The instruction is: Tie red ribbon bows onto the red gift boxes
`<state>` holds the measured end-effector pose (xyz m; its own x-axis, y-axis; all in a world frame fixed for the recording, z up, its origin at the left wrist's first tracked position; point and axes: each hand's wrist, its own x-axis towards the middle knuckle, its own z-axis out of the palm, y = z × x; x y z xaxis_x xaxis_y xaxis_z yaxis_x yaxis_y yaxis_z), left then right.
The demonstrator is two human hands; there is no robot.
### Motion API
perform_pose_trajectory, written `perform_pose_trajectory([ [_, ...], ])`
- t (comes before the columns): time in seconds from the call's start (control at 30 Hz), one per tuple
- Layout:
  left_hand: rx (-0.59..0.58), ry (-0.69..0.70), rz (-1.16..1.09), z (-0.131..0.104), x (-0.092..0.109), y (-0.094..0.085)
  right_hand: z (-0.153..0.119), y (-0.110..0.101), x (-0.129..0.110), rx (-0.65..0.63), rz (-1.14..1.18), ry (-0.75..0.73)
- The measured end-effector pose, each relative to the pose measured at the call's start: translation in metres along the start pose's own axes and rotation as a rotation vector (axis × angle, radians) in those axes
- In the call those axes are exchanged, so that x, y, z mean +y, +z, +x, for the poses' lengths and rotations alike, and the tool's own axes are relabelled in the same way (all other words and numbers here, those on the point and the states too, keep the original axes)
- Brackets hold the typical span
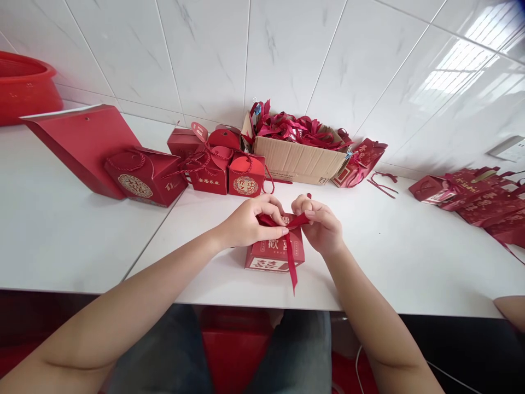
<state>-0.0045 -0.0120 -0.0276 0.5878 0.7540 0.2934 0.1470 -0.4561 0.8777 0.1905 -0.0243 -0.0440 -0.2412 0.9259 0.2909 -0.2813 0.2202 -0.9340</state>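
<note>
— Where does the red gift box [273, 256] sit before you?
— On the white table [221, 285], near its front edge, a red ribbon [291, 260] across its top. Your right hand [324, 227] pinches that ribbon between thumb and finger.
— And your left hand [256, 221]?
— Its fingers lie over the ribbon; whether they're clamped, you can't tell. Beyond stands a cardboard carton [297, 157] of ribbons [293, 129], red boxes [209, 178] either side.

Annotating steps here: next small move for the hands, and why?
Probably draw the ribbon snug with the right hand: that hand pinches one part, the left hand has fingertips by its crossing atop the box, and one end hangs loose in front.
</note>
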Motion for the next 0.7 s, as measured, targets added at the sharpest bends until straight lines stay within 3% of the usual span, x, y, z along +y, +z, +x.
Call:
perform_pose_trajectory([
  [0.37, 0.027, -0.024, 0.014, 0.000, 0.002, -0.005, -0.002, -0.004, 0.002, -0.022, -0.009, -0.009],
  [0.5, 0.020, -0.024, 0.001, 0.002, 0.002, -0.006, -0.004, -0.004, 0.001, 0.017, -0.104, -0.097],
  [0.7, 0.051, -0.057, -0.048, 0.002, 0.003, -0.019, -0.005, -0.002, -0.005, 0.141, -0.312, -0.100],
])
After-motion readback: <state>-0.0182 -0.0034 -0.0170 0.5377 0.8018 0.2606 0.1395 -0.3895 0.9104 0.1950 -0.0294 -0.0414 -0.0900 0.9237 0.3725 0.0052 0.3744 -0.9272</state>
